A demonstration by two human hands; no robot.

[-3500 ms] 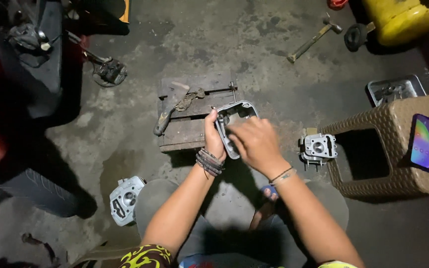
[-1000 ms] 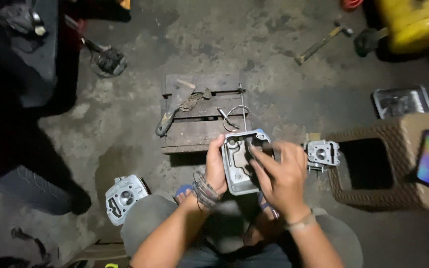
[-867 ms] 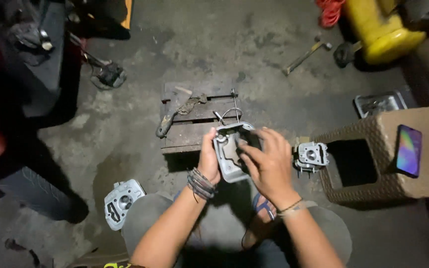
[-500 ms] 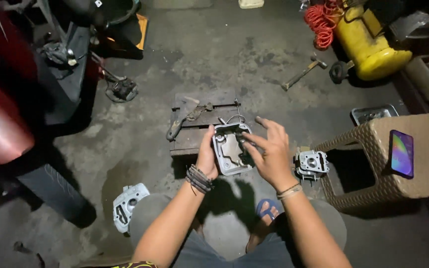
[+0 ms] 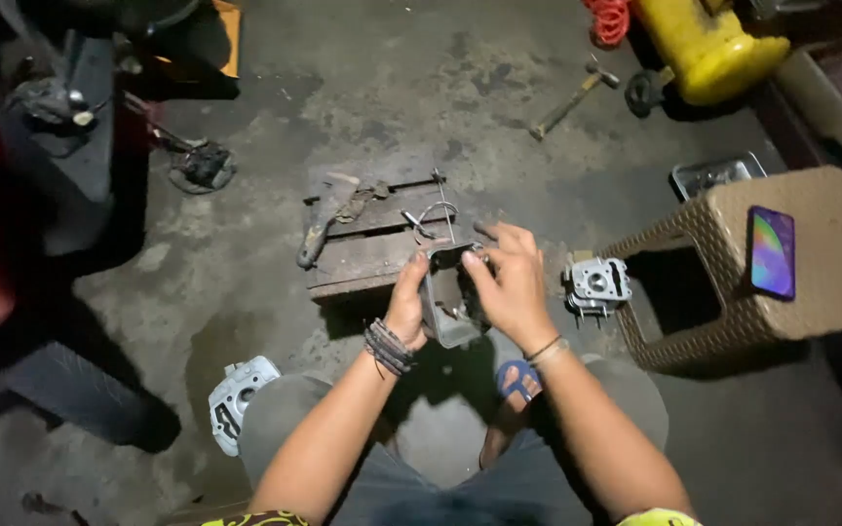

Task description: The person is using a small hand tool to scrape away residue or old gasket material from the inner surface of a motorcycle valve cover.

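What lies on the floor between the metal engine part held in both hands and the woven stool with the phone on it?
In the head view, a small grey cylinder head sits on the concrete between the held engine part and the woven stool, close against the stool's open side.

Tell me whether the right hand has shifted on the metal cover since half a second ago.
Yes. The right hand has closed onto the metal cover; earlier its fingers spread open toward the wooden pallet.

Dim overhead light, bright centre, dark shadowed left edge, slight softness throughout
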